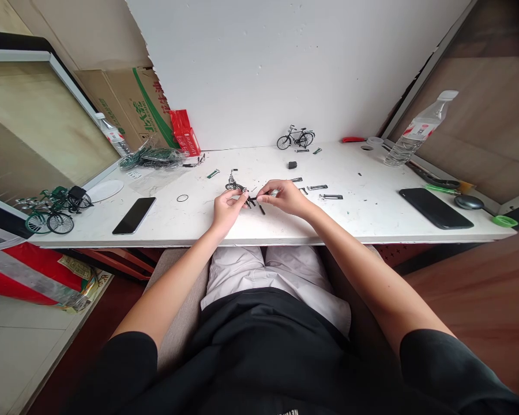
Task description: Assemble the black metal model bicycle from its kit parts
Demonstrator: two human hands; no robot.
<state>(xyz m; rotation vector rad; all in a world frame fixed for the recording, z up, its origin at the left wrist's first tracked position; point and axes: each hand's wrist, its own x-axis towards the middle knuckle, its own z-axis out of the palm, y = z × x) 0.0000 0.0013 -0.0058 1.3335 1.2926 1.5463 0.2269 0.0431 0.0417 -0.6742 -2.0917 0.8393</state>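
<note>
Close to the table's front edge, my left hand [230, 208] pinches a small black part [251, 200] between thumb and fingers. My right hand [284, 197] closes its fingertips on the other end of that same dark piece, so the hands almost meet. Its exact shape is partly hidden by my fingers. Just beyond my left hand lies a partly built miniature bicycle [234, 181], with its handlebar end upward. A short black strip [262, 210] rests on the table under my hands. Several narrow black parts [318, 187] lie right of my right hand.
A finished model bicycle [294, 137] stands at the back. Green and black model bicycles [58, 208] are at far left, near a phone [134, 215]. Bagged parts [153, 157] lie back left. Another black phone [435, 208] and a water bottle [421, 129] are at right.
</note>
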